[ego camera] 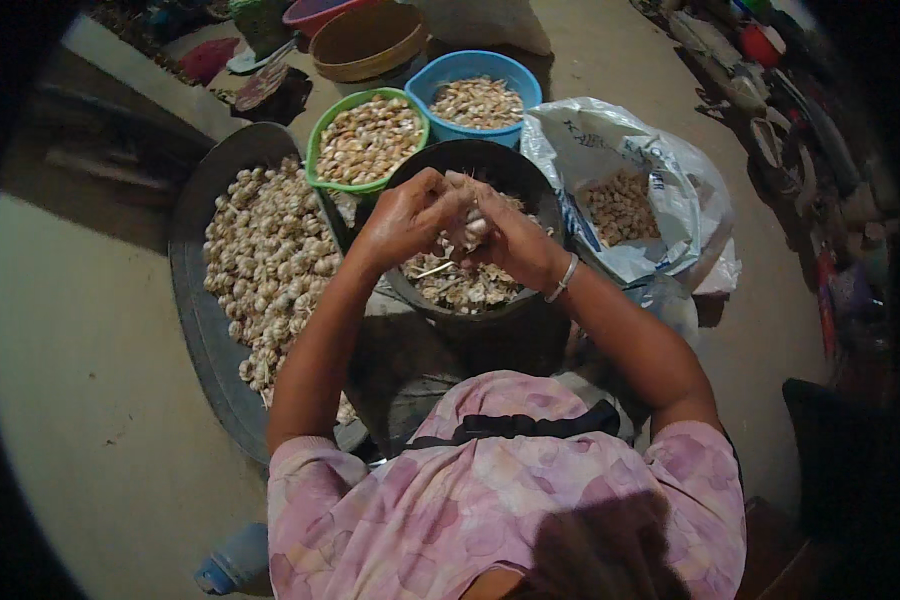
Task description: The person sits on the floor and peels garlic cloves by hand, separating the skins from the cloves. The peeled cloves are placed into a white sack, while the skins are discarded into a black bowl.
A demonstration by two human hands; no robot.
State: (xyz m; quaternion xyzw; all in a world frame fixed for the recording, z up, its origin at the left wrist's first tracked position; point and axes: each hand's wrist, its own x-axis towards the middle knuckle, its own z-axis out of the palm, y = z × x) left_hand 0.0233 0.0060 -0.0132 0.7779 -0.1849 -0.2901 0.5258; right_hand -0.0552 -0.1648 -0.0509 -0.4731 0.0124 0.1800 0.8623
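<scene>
A garlic bulb [475,229] is gripped between both my hands, partly hidden by the fingers. My left hand [414,214] closes on it from one side, and my right hand [511,232], with a bangle at the wrist, holds it from the other. Both are above a dark round bucket [465,313]. Dry garlic skins and stalks [461,286] lie inside the bucket. To the left, many whole garlic bulbs [270,247] are heaped on a wide dark tray [195,300]. Separated cloves [375,139] fill a green basin [313,154] just beyond my left hand.
A blue basin [521,135] holds more cloves [477,103]. An open white plastic sack [679,202] with small brown pieces [621,206] stands at right. Farther off is a round brown container [367,45]. Assorted objects line the right edge, and a blue bottle [232,559] lies at lower left.
</scene>
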